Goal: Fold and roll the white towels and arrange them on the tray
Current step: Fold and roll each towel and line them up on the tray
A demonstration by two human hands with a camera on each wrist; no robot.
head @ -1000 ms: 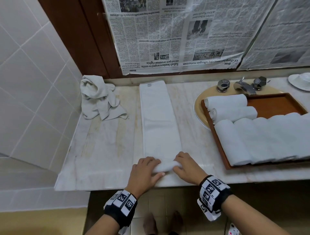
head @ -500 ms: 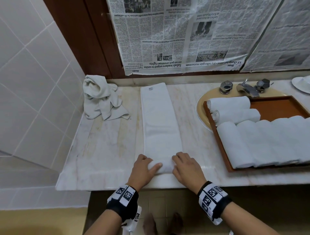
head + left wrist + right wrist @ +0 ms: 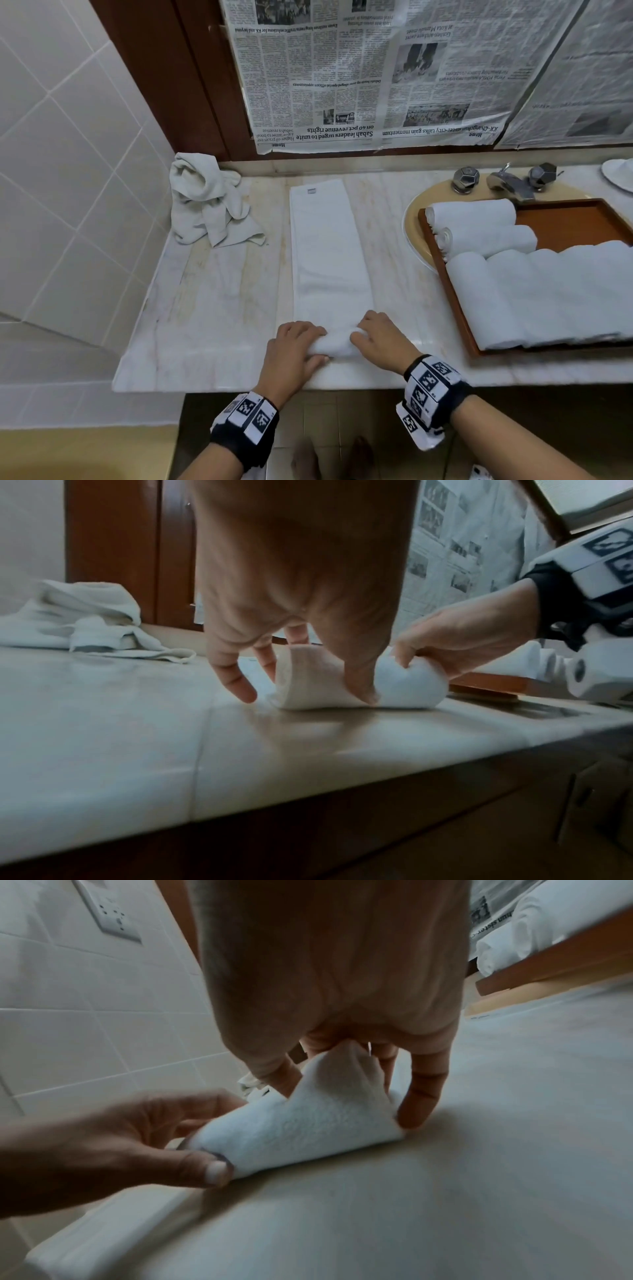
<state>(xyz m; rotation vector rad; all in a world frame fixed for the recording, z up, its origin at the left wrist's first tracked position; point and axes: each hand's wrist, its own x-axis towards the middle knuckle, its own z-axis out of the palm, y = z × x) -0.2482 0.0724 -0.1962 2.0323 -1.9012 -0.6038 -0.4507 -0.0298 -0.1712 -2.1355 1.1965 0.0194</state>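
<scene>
A long folded white towel [image 3: 327, 250] lies on the marble counter, running away from me. Its near end is wound into a small roll [image 3: 337, 343] [image 3: 404, 685] [image 3: 301, 1123]. My left hand [image 3: 301, 346] [image 3: 301, 674] curls over the roll's left end, thumb at its near side. My right hand [image 3: 375, 337] [image 3: 346, 1085] grips the right end with curled fingers. A brown wooden tray [image 3: 575, 222] at the right holds several rolled white towels [image 3: 534, 294].
A crumpled white towel [image 3: 209, 202] lies at the counter's back left by the tiled wall. The tray sits over a sink with a tap [image 3: 507, 181]. Newspaper [image 3: 376, 75] covers the wall behind. The counter's front edge [image 3: 239, 383] is just under my wrists.
Both hands have pushed the roll a little away from me, and it has grown thicker as more of the towel wound onto it.
</scene>
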